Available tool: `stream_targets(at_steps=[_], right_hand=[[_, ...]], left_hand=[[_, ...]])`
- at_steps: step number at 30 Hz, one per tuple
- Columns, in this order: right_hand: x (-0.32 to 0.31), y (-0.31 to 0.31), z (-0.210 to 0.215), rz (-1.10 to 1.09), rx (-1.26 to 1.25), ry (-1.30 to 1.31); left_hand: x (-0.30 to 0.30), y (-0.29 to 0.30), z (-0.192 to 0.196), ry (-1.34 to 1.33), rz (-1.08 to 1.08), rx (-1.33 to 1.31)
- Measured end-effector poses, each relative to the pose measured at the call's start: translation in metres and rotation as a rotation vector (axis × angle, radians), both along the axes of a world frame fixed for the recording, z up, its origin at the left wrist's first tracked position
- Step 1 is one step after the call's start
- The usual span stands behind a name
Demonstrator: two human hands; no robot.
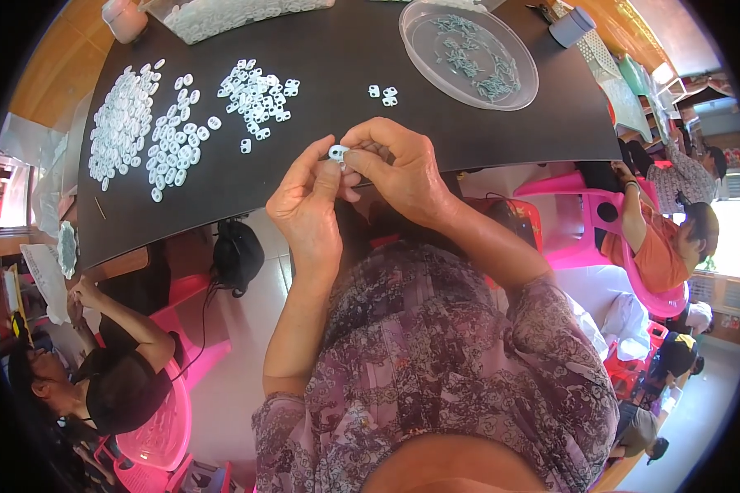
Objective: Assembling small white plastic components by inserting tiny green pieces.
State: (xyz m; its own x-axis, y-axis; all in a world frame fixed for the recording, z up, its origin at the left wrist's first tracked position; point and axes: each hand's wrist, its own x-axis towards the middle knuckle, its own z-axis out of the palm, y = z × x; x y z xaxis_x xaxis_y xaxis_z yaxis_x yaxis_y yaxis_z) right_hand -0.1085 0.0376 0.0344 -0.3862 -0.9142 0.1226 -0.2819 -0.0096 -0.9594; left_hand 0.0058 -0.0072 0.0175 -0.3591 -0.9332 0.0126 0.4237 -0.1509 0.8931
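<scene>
- Head view: a white plastic piece (336, 153) sits mid-air between both hands, in front of the table's near edge; fingertips hide its lower part, so can't tell its full shape.
- Left hand (306, 201): thumb and index pinching that piece.
- Right hand (400, 168): thumb and index closed in on it too, other fingers curled and partly hidden; can't make out anything else in there.
- From the hands: glossy oval bits (175, 146) at 9 o'clock, squarish two-holed ones (256, 99) at 10.
- Clear bin (242, 23) at 11, cut off up top.
- Round clear dish (529, 89) at 2, thin grey-green slivers (496, 85) inside, too small to identify.
- Dark smooth table (329, 78).
</scene>
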Motion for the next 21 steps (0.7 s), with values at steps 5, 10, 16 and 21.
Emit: stream_targets(at_steps=[5, 10, 16, 21], right_hand=[[-0.004, 0.001, -0.001, 0.01, -0.134, 0.328], [-0.007, 0.001, -0.004, 0.029, -0.203, 0.423], [-0.01, -0.002, -0.001, 0.004, -0.387, 0.564], [-0.014, -0.001, -0.004, 0.05, -0.392, 0.602]], left_hand=[[-0.002, 0.003, 0.003, 0.001, -0.009, 0.04], [-0.002, 0.001, 0.001, -0.003, 0.005, 0.039], [-0.001, 0.001, 0.006, -0.011, 0.013, 0.023], [0.001, 0.0, 0.007, -0.014, -0.003, -0.002]])
